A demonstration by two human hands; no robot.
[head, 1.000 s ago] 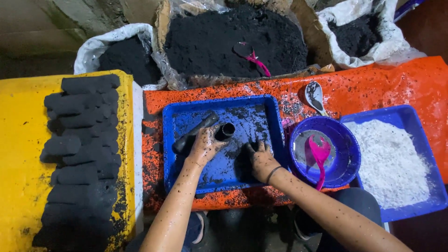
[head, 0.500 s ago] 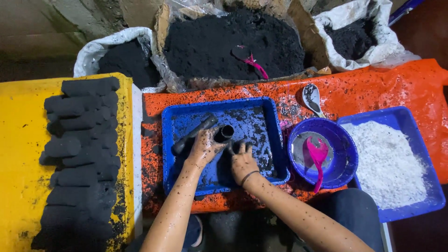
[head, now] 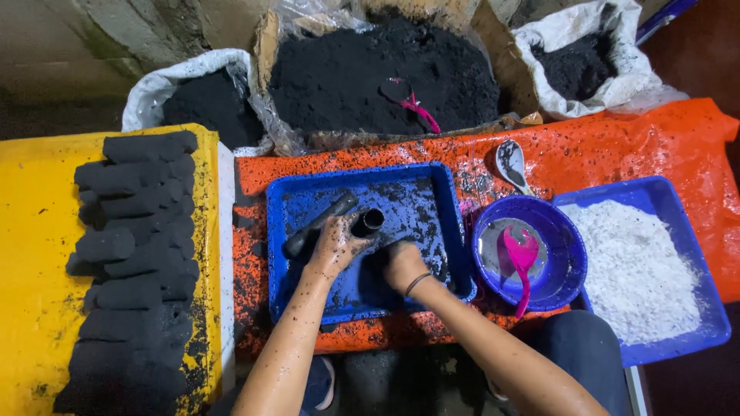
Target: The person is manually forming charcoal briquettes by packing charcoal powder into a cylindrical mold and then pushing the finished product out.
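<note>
My left hand [head: 336, 245], speckled with black powder, grips a short black tube [head: 368, 223] that stands in the blue tray [head: 432, 179]. A longer black pipe [head: 320, 224] lies slanted in the tray just left of that hand. My right hand [head: 402, 266] rests on a heap of black powder in the tray beside the tube, fingers curled into the powder. Both hands are close together near the tray's middle.
Rows of black pressed logs [head: 135, 254] lie on a yellow board [head: 31, 254] at left. Bags of black powder [head: 385, 73] stand behind. A purple bowl [head: 563, 239] holds a pink scoop [head: 518, 258]. A blue tray of white powder [head: 644, 266] sits at right, a spoon [head: 510, 163] on the orange cloth.
My right hand has slid left across the tray toward the tube and my left hand. The left hand has stayed on the tube.
</note>
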